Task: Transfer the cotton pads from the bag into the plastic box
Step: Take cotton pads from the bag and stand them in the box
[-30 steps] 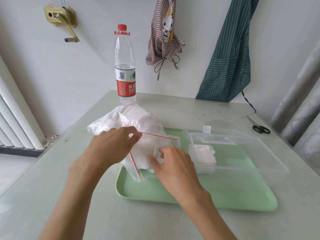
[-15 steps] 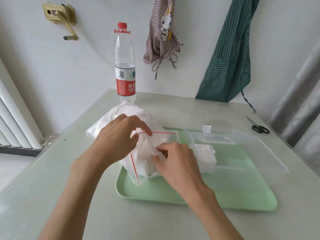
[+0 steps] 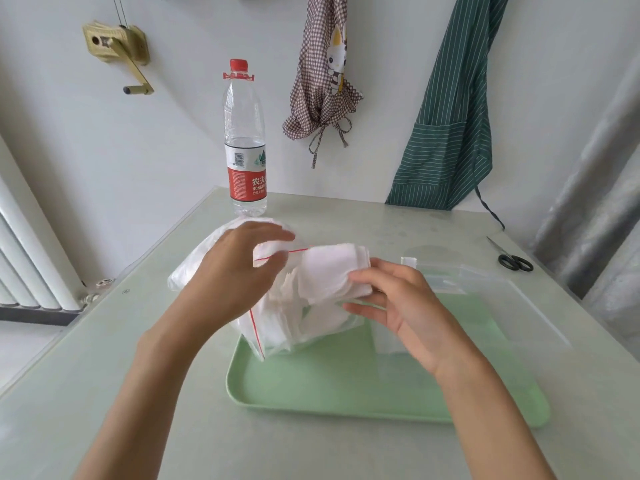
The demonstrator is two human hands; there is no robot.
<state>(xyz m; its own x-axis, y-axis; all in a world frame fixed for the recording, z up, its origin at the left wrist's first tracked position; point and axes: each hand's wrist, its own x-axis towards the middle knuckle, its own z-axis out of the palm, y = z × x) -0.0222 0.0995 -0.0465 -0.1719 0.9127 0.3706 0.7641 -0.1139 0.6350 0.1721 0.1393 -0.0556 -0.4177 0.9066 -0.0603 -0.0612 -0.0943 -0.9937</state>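
One stack of white square cotton pads [image 3: 330,271] is pinched in the right hand [image 3: 403,306], just clear of the clear zip bag [image 3: 277,317] with the red seal; left hand [image 3: 235,275] grips its mouth. Judgement: keep the stack squeezed flat and travel level. Clear plastic box [image 3: 485,299] sits right of the bag on the pale green tray [image 3: 346,386]; lift over its near wall. Counter [image 3: 346,452] beyond the tray is open.
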